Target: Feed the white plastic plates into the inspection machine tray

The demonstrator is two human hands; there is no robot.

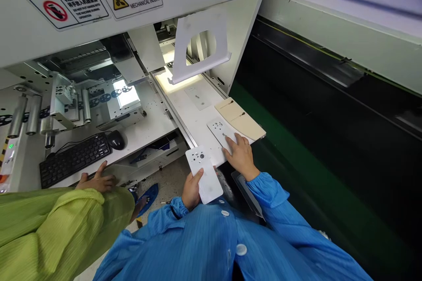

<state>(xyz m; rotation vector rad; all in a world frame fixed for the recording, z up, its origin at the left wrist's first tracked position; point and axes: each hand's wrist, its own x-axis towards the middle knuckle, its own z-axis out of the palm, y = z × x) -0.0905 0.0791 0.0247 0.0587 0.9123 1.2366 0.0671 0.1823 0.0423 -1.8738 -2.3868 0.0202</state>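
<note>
My left hand (192, 189) grips a thin white phone back panel (208, 180) along its left edge, thumb on top. Round cutouts show near the panel's upper end. On the white work surface (194, 118) lies a similar panel (219, 131) with holes at its far end. My right hand (241, 154) rests its spread fingertips on that panel's near end; whether it presses or merely touches, I cannot tell. Farther back, another flat panel (198, 97) lies near the lit area. A cream board (240, 118) with two small dark fittings sits at the surface's right edge.
On the left, a co-worker's hand (97, 180) in a green sleeve is beside a black keyboard (75, 158) and a mouse (116, 139). A white sheet with an opening (201, 46) hangs over the work surface. A dark conveyor belt (313, 109) runs along the right.
</note>
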